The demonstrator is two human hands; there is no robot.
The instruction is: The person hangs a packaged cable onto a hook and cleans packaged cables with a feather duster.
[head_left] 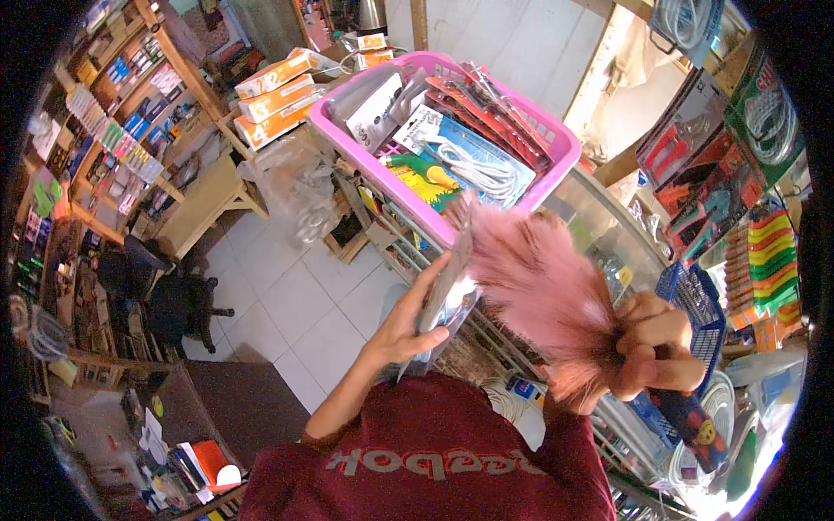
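Observation:
My left hand (pixel 404 326) grips a flat plastic-wrapped package (pixel 452 282) by its edge, thumb on the near face; it is tilted so that its contents cannot be made out. My right hand (pixel 656 356) is closed around the base of a pink feather duster (pixel 547 278). The duster's feathers fan out leftward, and their tips meet the upper edge of the package. Just beyond both hands stands a pink plastic basket (pixel 565 161). In it lie a blue-carded pack with a coiled white cable (pixel 478 165), several red-backed packs (pixel 495 108) and a yellow-green pack (pixel 421 180).
Orange-and-white boxes (pixel 278 100) are stacked left of the basket. Carded goods (pixel 695 174) hang at the right, above a blue plastic basket (pixel 695 304). A glass-topped case (pixel 599 208) supports the pink basket. Shelves, a wooden bench (pixel 204 204) and a black chair (pixel 174 291) stand at left.

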